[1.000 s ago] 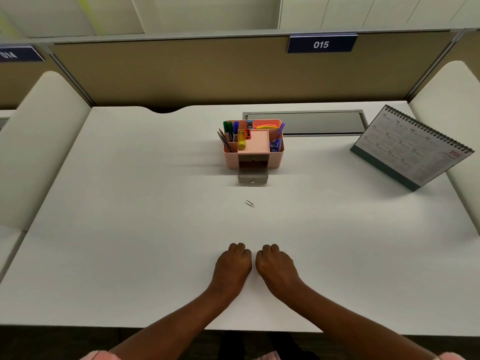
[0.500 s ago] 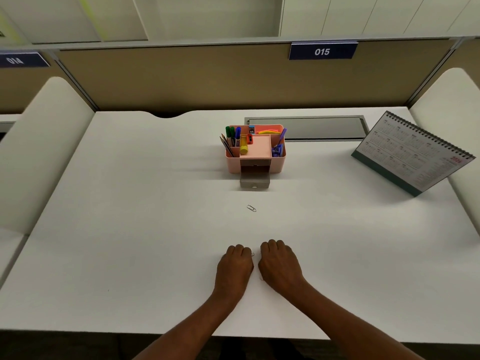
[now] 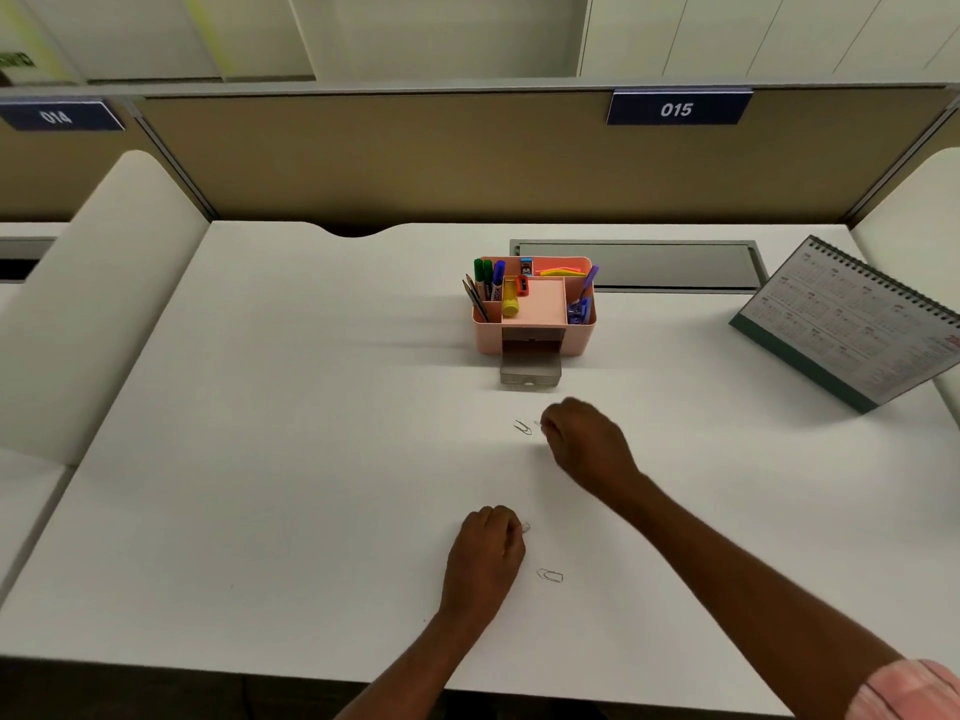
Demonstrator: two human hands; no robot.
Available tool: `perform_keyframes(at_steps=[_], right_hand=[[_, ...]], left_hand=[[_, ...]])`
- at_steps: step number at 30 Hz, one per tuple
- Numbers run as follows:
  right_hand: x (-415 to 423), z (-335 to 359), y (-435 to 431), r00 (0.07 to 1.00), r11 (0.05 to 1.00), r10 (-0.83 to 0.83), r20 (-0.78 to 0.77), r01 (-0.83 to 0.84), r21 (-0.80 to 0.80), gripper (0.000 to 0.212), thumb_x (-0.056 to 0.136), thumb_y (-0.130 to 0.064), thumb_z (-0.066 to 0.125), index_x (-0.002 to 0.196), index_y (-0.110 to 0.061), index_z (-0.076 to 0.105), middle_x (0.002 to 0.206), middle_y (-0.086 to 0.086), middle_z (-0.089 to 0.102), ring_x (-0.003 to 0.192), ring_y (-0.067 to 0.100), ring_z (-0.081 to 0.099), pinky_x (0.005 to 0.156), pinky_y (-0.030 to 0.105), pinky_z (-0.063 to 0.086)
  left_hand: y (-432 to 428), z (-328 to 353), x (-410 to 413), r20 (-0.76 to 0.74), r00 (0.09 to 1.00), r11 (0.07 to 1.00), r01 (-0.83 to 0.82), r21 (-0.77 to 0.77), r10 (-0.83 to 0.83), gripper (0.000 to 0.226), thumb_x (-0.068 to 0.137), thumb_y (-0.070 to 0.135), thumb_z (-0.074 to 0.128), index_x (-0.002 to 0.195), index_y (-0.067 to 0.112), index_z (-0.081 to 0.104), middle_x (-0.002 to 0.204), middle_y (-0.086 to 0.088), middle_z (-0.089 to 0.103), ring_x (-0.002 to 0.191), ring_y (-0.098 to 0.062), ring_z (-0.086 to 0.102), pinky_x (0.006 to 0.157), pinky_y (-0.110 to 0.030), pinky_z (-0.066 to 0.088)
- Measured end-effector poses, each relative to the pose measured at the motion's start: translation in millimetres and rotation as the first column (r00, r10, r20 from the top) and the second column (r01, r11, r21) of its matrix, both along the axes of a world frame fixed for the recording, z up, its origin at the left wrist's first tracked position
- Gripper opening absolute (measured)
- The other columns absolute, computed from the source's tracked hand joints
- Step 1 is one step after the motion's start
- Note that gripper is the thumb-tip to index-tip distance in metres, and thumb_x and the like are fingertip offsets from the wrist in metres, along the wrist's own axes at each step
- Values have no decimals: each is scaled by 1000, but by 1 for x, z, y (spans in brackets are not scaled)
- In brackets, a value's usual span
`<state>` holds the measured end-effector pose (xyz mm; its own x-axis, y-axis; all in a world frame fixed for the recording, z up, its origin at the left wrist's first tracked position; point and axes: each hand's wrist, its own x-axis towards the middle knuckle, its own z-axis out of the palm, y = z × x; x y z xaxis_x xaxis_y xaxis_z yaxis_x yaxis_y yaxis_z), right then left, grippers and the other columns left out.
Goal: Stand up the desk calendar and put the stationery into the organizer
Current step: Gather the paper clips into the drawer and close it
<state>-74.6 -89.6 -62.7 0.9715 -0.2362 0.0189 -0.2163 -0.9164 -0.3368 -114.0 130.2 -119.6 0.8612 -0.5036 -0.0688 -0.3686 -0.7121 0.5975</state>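
Head view. Left hand [image 3: 485, 556]: well out in front of the organizer [image 3: 487, 339], knuckles up, fingers curled under. A glint of wire, the tucked clip [image 3: 525, 527], shows at its fingertips. I cannot tell whether it is pinched or only covered.

Lone clip [image 3: 549, 575]: flat on the tabletop [image 3: 260, 459], farthest out from the organizer, nothing touching it.

Front clip [image 3: 523, 427]: flat, a little out from the organizer's open drawer [image 3: 530, 374].

Right hand [image 3: 587, 444]: in front of the organizer, just right of the front clip, fingers curled toward it. I cannot tell whether it holds anything.

Desk calendar [image 3: 852, 324]: well to the organizer's right, already standing.

Handling, my guess: the clips are thin, stiff wire, next to weightless, and lie flush on a smooth top, so they are likely to skid rather than lift. Best to hook a nail under a rounded end, then pinch across the loops with thumb and forefinger. Release low over the drawer so they don't bounce out.
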Motion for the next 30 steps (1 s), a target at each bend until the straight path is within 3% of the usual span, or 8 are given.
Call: perform_keyframes(at_steps=[4,7,14,18,20,22,25,30], right_hand=[[52,24,-15,998,998,-3,69,7,-65,10,97,-23,62,90,-20,69,86,0,68,74,18,61,62,33,57],[84,29,-25,1000,991,2,5,-1,-137,7,96,-24,68,93,-19,71,88,2,73,74,19,67,68,33,60],[124,23,-32,973,960,19,-228,-82,-266,31,95,-31,71,118,-12,72,117,8,70,112,28,68,99,39,56],[131,22,-34,946,934,14,-325,-128,-333,35,93,-33,73,121,-11,70,113,7,71,107,27,70,96,37,57],[133,20,-34,945,948,6,-328,-110,-300,22,96,-23,68,112,-7,71,105,10,71,101,29,69,91,39,57],[134,14,-35,957,952,-1,-290,-87,-293,15,96,-12,60,102,-5,71,96,10,68,96,30,67,85,39,56],[132,10,-35,968,962,-10,-250,-58,-265,18,97,-21,66,110,-8,71,103,8,70,101,27,69,92,37,58],[114,9,-34,991,981,-24,-130,-2,-194,8,94,-23,71,97,-16,73,92,6,73,81,24,70,75,38,62]], left_hand=[[0,1,9,-57,998,1000,7,-29,-9,9,96,33,57,89,29,59,77,16,51,77,-7,49,68,-18,41],[1,-1,15,-90,995,999,31,-41,-34,13,96,36,55,88,27,60,73,16,49,74,-6,49,69,-22,43],[3,-3,18,-111,993,996,24,-89,-34,15,93,39,54,88,27,63,74,15,54,74,-4,50,69,-20,43],[3,-2,18,-112,993,996,10,-94,-21,18,93,41,52,87,27,63,74,13,56,73,-6,51,70,-22,45],[3,-3,18,-110,994,996,9,-94,-20,15,94,38,55,87,27,62,72,13,54,72,-6,50,69,-24,46],[3,-2,18,-104,994,996,11,-85,-19,13,94,36,57,86,27,62,71,13,53,71,-6,50,68,-24,46],[4,0,19,-119,993,996,5,-85,-15,13,94,37,57,85,29,61,70,14,51,70,-5,49,67,-21,44],[4,2,20,-142,990,996,-7,-88,-6,11,92,35,61,83,29,63,67,10,56,66,-8,52,65,-21,45]])
